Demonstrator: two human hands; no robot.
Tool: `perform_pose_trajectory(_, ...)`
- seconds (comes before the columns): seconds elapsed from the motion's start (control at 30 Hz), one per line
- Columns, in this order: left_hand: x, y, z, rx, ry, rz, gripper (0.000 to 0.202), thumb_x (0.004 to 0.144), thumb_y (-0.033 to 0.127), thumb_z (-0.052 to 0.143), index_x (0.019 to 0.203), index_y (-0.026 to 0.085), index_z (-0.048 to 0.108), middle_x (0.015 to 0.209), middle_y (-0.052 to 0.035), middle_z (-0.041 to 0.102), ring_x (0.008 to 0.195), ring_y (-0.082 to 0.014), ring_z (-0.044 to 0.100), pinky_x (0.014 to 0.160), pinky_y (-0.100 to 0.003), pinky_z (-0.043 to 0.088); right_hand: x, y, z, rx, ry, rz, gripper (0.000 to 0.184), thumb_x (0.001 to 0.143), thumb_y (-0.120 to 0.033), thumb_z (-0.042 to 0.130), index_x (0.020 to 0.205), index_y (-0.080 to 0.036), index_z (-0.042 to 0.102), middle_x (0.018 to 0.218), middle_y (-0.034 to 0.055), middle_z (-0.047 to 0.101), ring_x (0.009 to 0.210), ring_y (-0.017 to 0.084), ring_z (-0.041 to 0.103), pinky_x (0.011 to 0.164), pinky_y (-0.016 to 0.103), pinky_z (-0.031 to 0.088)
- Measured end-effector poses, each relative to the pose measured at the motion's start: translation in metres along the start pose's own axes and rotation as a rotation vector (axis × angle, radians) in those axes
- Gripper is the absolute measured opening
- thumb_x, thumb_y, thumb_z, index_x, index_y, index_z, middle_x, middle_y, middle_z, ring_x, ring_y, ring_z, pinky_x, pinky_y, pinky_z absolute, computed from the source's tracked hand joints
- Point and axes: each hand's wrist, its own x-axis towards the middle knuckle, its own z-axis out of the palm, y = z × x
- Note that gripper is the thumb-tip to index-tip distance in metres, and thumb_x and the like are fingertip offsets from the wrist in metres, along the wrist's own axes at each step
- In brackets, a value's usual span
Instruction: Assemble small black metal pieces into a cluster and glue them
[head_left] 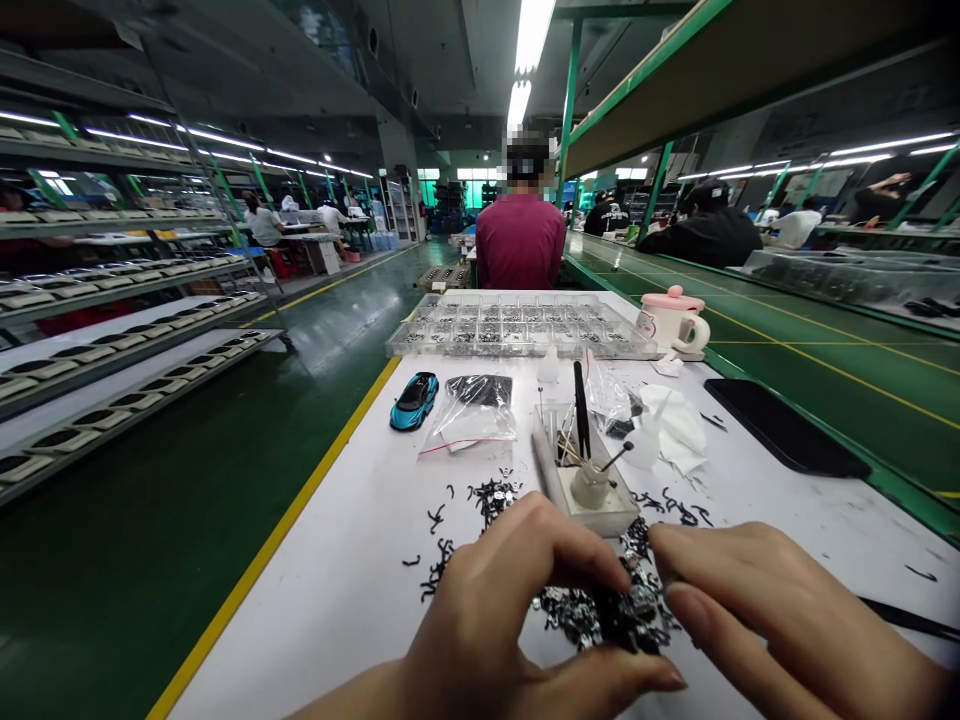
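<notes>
Together, hands (pixel 525 610) pinch small parts (pixel 622 612).

- Left hand (pixel 495 620): back up, fingers curled, thumb stretched beneath them, tips pinched close together.
- Right hand (pixel 780 620): forefinger over thumb, pinched, tips just beside the left fingertips.

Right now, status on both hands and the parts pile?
Left hand and right hand fingertips together over pile of small dark parts; grip unclear. White tray close behind pile.
</notes>
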Motion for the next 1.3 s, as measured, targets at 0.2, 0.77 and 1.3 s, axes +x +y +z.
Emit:
perform_pose_trajectory(0.2,-0.004,0.000,0.000,0.029,-0.036,0.036,0.030,0.072,0.025,0.082,0.090,0.019,0.059,0.079,-0.0014,0.065,0.070,-0.0133,0.061,0.064,-0.020,0.050,0.001,-0.001,0.003,-0.042,-0.031,-0.016,0.042,0.104,-0.037,0.022,0.078,-0.025,0.052,0.082,0.0035,0.068,0.071,0.019,0.067,0.053,0.028,0.049)
perform_pose_trajectory(0.77,-0.007,-0.001,0.000,0.032,-0.037,0.059,0.029,0.073,0.024,0.081,0.091,0.017,0.059,0.081,-0.0027,0.066,0.072,-0.0137,0.062,0.065,-0.020,0.051,-0.003,0.007,0.010,0.035,-0.082,-0.042,0.032,0.105,-0.032,0.025,0.087,-0.025,0.051,0.068,-0.0047,0.053,0.058,0.011,0.054,0.058,0.027,0.035)
perform_pose_trajectory(1.3,-0.005,-0.002,0.003,0.056,-0.035,0.063,0.027,0.075,0.023,0.080,0.090,0.017,0.058,0.079,-0.0017,0.065,0.070,-0.0124,0.061,0.064,-0.019,0.050,-0.005,0.010,0.020,-0.075,0.011,-0.103,0.025,0.101,-0.023,0.029,0.086,-0.025,0.049,0.065,-0.0040,0.053,0.050,0.015,0.050,0.049,0.031,0.028)
